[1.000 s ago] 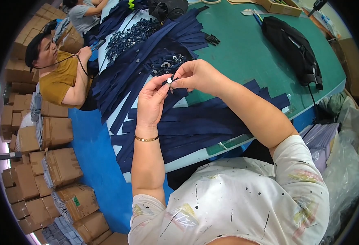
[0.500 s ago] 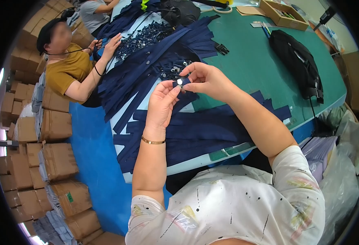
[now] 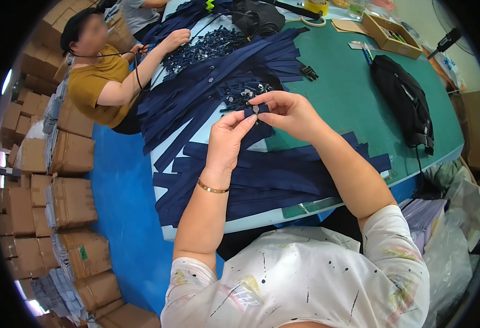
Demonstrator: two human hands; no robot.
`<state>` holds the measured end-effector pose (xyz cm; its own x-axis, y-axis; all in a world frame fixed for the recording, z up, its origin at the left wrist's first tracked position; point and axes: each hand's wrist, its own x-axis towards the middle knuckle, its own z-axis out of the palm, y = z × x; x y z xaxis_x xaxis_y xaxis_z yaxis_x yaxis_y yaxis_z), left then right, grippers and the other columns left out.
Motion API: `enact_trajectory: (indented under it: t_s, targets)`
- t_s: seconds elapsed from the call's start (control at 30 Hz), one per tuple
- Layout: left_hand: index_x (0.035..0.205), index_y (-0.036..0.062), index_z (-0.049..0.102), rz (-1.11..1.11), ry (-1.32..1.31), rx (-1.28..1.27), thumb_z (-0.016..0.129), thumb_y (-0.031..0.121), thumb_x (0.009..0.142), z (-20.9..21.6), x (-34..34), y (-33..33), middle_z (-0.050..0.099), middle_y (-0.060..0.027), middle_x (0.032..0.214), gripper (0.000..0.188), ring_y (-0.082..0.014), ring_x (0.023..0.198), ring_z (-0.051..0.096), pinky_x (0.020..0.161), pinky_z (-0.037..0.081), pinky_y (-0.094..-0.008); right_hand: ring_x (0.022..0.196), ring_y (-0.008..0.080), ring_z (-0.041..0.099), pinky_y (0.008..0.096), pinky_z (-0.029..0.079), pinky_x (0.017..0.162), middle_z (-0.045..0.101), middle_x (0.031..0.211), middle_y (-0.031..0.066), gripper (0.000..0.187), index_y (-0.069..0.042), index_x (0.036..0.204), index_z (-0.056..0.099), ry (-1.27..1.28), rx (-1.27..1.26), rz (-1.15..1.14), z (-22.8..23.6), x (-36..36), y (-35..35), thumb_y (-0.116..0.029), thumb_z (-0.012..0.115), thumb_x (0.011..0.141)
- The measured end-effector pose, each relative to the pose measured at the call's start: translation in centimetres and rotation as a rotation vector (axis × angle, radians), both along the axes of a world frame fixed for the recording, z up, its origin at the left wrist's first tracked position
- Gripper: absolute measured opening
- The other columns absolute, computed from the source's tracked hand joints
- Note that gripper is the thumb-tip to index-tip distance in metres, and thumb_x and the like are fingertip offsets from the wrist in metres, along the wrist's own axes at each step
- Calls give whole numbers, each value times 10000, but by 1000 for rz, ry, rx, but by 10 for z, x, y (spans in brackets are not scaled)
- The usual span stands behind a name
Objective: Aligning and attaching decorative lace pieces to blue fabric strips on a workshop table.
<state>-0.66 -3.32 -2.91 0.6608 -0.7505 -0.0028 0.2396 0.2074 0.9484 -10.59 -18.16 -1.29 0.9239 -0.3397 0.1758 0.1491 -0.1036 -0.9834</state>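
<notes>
Navy tab (image 3: pixel 263 109), navy strips (image 3: pixel 289 167), green tabletop (image 3: pixel 333 109), mustard top (image 3: pixel 89 87), white shirt (image 3: pixel 305 268) — black-flecked

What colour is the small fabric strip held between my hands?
The small fabric strip is navy blue, clearest in the head view.

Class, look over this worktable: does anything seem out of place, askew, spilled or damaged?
Nothing is plainly spilled or damaged. The black buckle perhaps looks out of place: it lies alone on the green tabletop beside the spread navy strips.
</notes>
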Motion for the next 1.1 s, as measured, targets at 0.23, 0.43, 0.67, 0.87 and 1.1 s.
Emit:
enact_trajectory:
  t_s: [0.23, 0.43, 0.67, 0.87, 1.1]
  targets:
    - [941, 1, 664, 11, -23, -1, 667, 32, 827, 2, -4, -1, 631, -3, 852, 118, -59, 787, 570, 729, 450, -186, 627, 6, 430, 174, 376, 562, 464, 687, -83, 308, -85, 1090, 674, 24, -29, 37, 2, -3, -3, 21, 653, 802]
    - [938, 2, 664, 12, -55, -2, 658, 40, 840, 1, -4, -1, 621, 8, 840, 106, -50, 775, 559, 725, 439, -179, 615, 9, 409, 175, 353, 552, 468, 673, -85, 319, -91, 1103, 671, 23, -20, 36, 5, -3, -3, 8, 663, 799]
    - [987, -5, 664, -63, -123, 74, 622, 87, 879, 8, -12, 0, 633, 14, 871, 148, -29, 778, 535, 698, 422, -173, 623, 21, 421, 191, 366, 565, 496, 680, -73, 308, -116, 1090, 684, -4, 0, 16, 3, -3, -6, -42, 695, 791]
    - [969, -5, 670, -83, -192, 125, 616, 103, 885, 7, -10, 2, 615, 30, 828, 147, -21, 731, 505, 639, 394, -168, 663, 58, 468, 212, 394, 599, 538, 723, -39, 296, -146, 1078, 693, -25, -194, -34, 4, -3, -5, -93, 713, 788]
    - [909, -8, 666, -38, -286, 158, 610, 152, 896, 2, -9, 1, 579, 62, 750, 169, -8, 670, 451, 573, 363, -169, 721, 75, 542, 212, 423, 624, 583, 779, -16, 194, -115, 1007, 707, -131, -228, -56, 4, -2, -8, -165, 693, 821]
